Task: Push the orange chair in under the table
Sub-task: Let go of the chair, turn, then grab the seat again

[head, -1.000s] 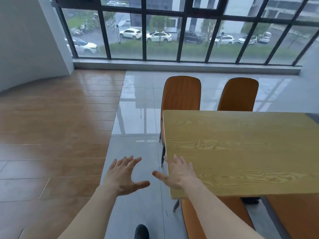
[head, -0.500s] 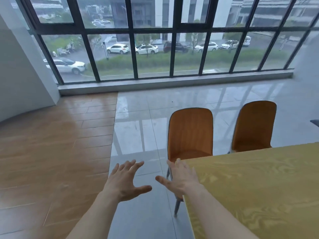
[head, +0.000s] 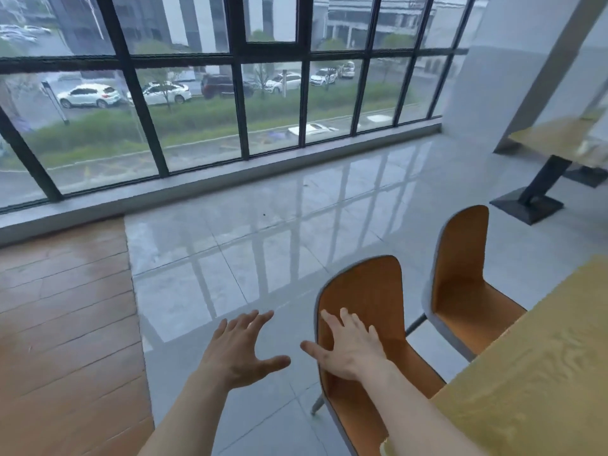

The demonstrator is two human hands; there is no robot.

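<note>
Orange chair [head: 365,291], grey-edged curved shell

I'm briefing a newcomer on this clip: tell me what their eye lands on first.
Two open hands, left hand and right hand, reach forward low in the middle. The right one shows against the nearer orange chair; contact is unclear. Beside it stand a second orange chair and the yellow wood-grain table.

A canteen-like hall: wood-grain tables [head: 533,373], orange chairs [head: 362,307], tall windows [head: 197,103] overlooking parked cars.
</note>
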